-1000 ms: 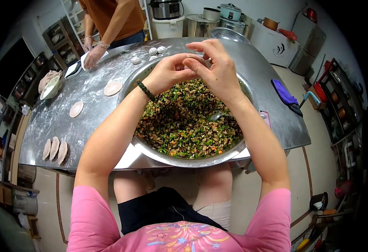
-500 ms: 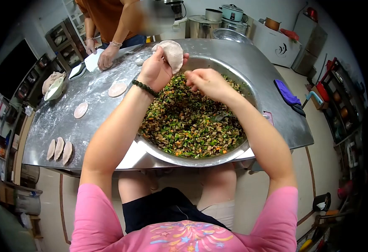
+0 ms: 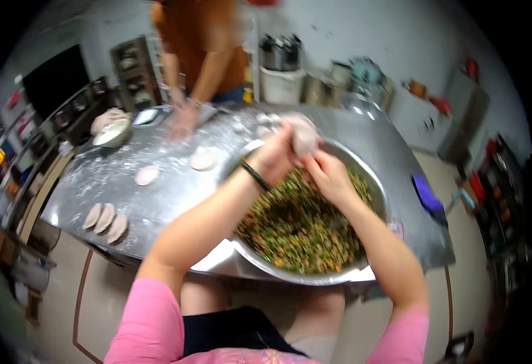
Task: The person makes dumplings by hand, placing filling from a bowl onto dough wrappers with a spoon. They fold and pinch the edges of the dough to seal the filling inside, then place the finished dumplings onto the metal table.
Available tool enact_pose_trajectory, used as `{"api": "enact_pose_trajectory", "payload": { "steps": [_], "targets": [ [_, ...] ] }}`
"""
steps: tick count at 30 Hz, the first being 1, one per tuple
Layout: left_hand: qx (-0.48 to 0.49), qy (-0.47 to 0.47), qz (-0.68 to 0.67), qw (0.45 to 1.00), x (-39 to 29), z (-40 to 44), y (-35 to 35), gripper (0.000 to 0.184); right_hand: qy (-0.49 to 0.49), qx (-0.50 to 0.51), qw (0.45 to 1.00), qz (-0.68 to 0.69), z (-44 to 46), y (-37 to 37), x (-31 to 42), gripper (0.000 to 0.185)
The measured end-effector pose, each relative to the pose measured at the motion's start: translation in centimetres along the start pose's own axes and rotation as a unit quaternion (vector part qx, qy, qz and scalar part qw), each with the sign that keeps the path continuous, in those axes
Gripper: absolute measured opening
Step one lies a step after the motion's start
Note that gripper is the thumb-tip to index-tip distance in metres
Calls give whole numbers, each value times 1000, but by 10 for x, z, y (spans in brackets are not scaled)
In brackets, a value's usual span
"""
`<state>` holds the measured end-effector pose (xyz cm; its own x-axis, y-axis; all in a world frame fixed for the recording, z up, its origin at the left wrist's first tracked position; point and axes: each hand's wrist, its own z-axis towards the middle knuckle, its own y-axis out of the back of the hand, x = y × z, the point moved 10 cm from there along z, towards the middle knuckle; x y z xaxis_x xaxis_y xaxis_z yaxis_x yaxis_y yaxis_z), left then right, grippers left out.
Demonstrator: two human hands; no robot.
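A folded, pale dough dumpling (image 3: 304,134) rests in my left hand (image 3: 275,155), whose fingers curl round it above the far-left rim of a large metal bowl (image 3: 314,279). My right hand (image 3: 331,176) is closed in a pinch at the dumpling's lower right edge. Below both hands the bowl holds chopped green, brown and orange filling (image 3: 302,236). A spoon lies in it, blurred, near my right forearm. Two flat dough rounds, one nearer the bowl (image 3: 203,160) and one farther left (image 3: 147,176), lie on the floured metal table (image 3: 175,212).
Three finished dumplings (image 3: 104,219) lie at the table's left front. Small dough balls (image 3: 266,119) sit behind my left hand. Across the table a person's gloved hands (image 3: 184,118) work beside a white sheet. A bowl (image 3: 113,133) stands back left; a purple cloth item (image 3: 425,193) lies right.
The view has swung, so the table sits lower and farther right. My right hand has come up against the dumpling in my left hand. The other person's hands have moved and look blurred.
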<state>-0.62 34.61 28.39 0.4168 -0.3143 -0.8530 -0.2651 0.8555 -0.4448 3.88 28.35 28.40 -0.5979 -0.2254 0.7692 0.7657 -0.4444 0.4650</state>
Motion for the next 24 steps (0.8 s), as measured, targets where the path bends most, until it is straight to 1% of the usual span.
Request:
{"api": "enact_pose_trajectory", "payload": {
  "steps": [1,2,4,5,7,11,15,18,20,22,24],
  "targets": [
    [10,-13,-30,999,1,2,0,50,9,-1,1000,-8,0,1,0,26],
    [11,-6,-53,998,4,5,1,49,13,-4,1000,-14,1,2,-2,26],
    [33,-11,-54,998,6,6,2,47,1,-10,999,-36,-2,5,2,27],
    [19,-11,-68,997,7,3,2,46,15,-4,999,-30,-2,4,8,27],
    [14,-12,-83,996,6,5,3,45,-52,-1,998,-32,-2,6,-3,27],
    [17,-14,-81,996,4,8,4,45,-33,-7,999,-7,-3,7,5,30],
    [19,-3,-84,996,9,7,5,44,-36,-4,999,-4,-2,8,-2,32],
    [18,-6,-85,996,11,7,6,42,-31,-35,998,-31,-1,16,-6,36],
    [36,-15,-83,996,8,6,1,40,-23,-34,999,-23,-2,16,-1,36],
    [19,-13,-79,997,13,7,8,39,5,-36,998,-57,-2,17,6,35],
    [9,-11,-71,997,14,10,10,38,-4,-34,997,-66,-1,19,4,34]
  ]
}}
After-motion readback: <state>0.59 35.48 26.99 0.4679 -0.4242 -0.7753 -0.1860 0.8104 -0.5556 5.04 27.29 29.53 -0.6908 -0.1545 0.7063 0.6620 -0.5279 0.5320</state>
